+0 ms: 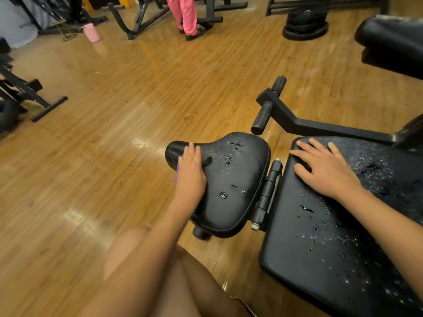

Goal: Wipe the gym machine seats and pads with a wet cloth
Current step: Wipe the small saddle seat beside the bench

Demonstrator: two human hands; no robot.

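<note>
A black, worn bench seat (231,179) with cracked vinyl and water drops sits at the centre. My left hand (190,172) lies on its narrow front left edge, pressing a purple cloth (176,176) of which only a thin strip shows under the palm. To the right is the long black back pad (320,236), also wet and flaking. My right hand (325,168) rests flat on the pad's near upper end, fingers spread, holding nothing.
A black hinge (267,193) joins seat and pad. A foot-roller bar (270,106) juts out beyond the seat. Another pad (393,42) is at the far right, weight plates (305,24) behind. A person in pink trousers (185,14) stands far back near a pink bucket (91,33). Wood floor lies left.
</note>
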